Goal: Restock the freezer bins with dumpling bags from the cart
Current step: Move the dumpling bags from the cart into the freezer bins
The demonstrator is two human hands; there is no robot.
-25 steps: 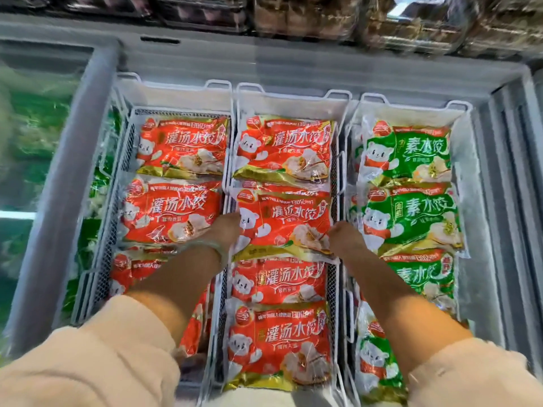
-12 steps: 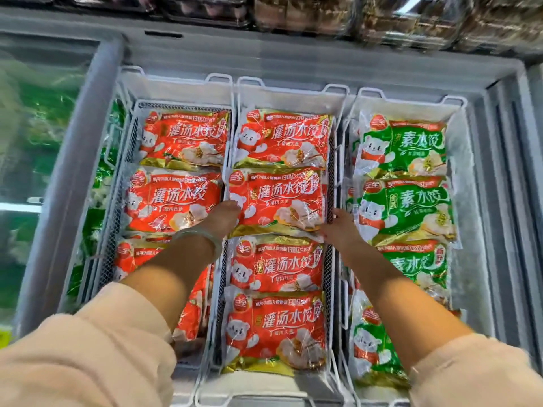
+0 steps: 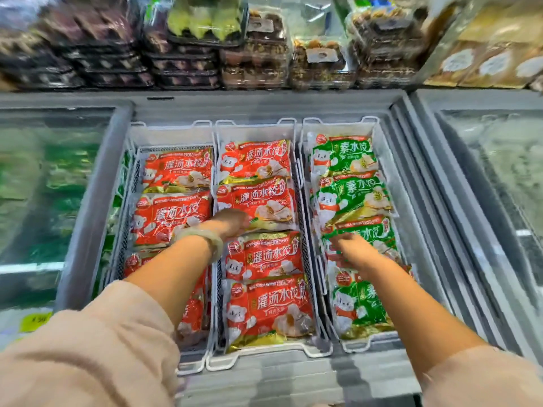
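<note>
Head view: the freezer (image 3: 264,107) holds three white bins side by side.

- The middle bin (image 3: 255,132) holds four red dumpling bags (image 3: 264,306), overlapped.
- The right bin (image 3: 340,126) holds four green dumpling bags (image 3: 346,158).
- The left bin (image 3: 173,135) shows three red bags; an arm hides the rest.

The left hand (image 3: 232,223) rests on the second middle bag's near edge. The right hand (image 3: 349,248) is on the third green bag. The grip of either cannot be told. A bare strip shows at each bin's far end.

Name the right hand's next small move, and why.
Probably nudge the third green bag flat: the right hand is on or just above it, and it lies half-covered under the tilted second green bag, while the left hand rests on a red bag.
</note>
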